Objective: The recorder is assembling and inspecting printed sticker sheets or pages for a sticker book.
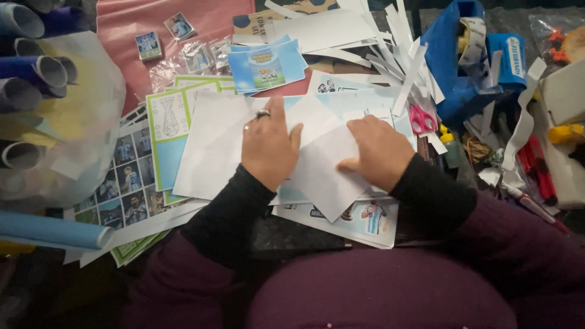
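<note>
Cluttered craft table: a white folded sheet (326, 167) lies nearest, pinned flat by the left hand (267, 146) and right hand (379, 149), neither clenched. Behind the sheet, loose paper strips (390, 58) could likely slide underneath, spoiling the crease.

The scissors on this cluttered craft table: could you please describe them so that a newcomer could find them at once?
Start at the right hand pressing on the white paper. Just beyond its knuckles, toward the blue bag, lie the scissors among loose white paper strips. Their bright pink handle loops set them apart from the pale paper around them.
</note>
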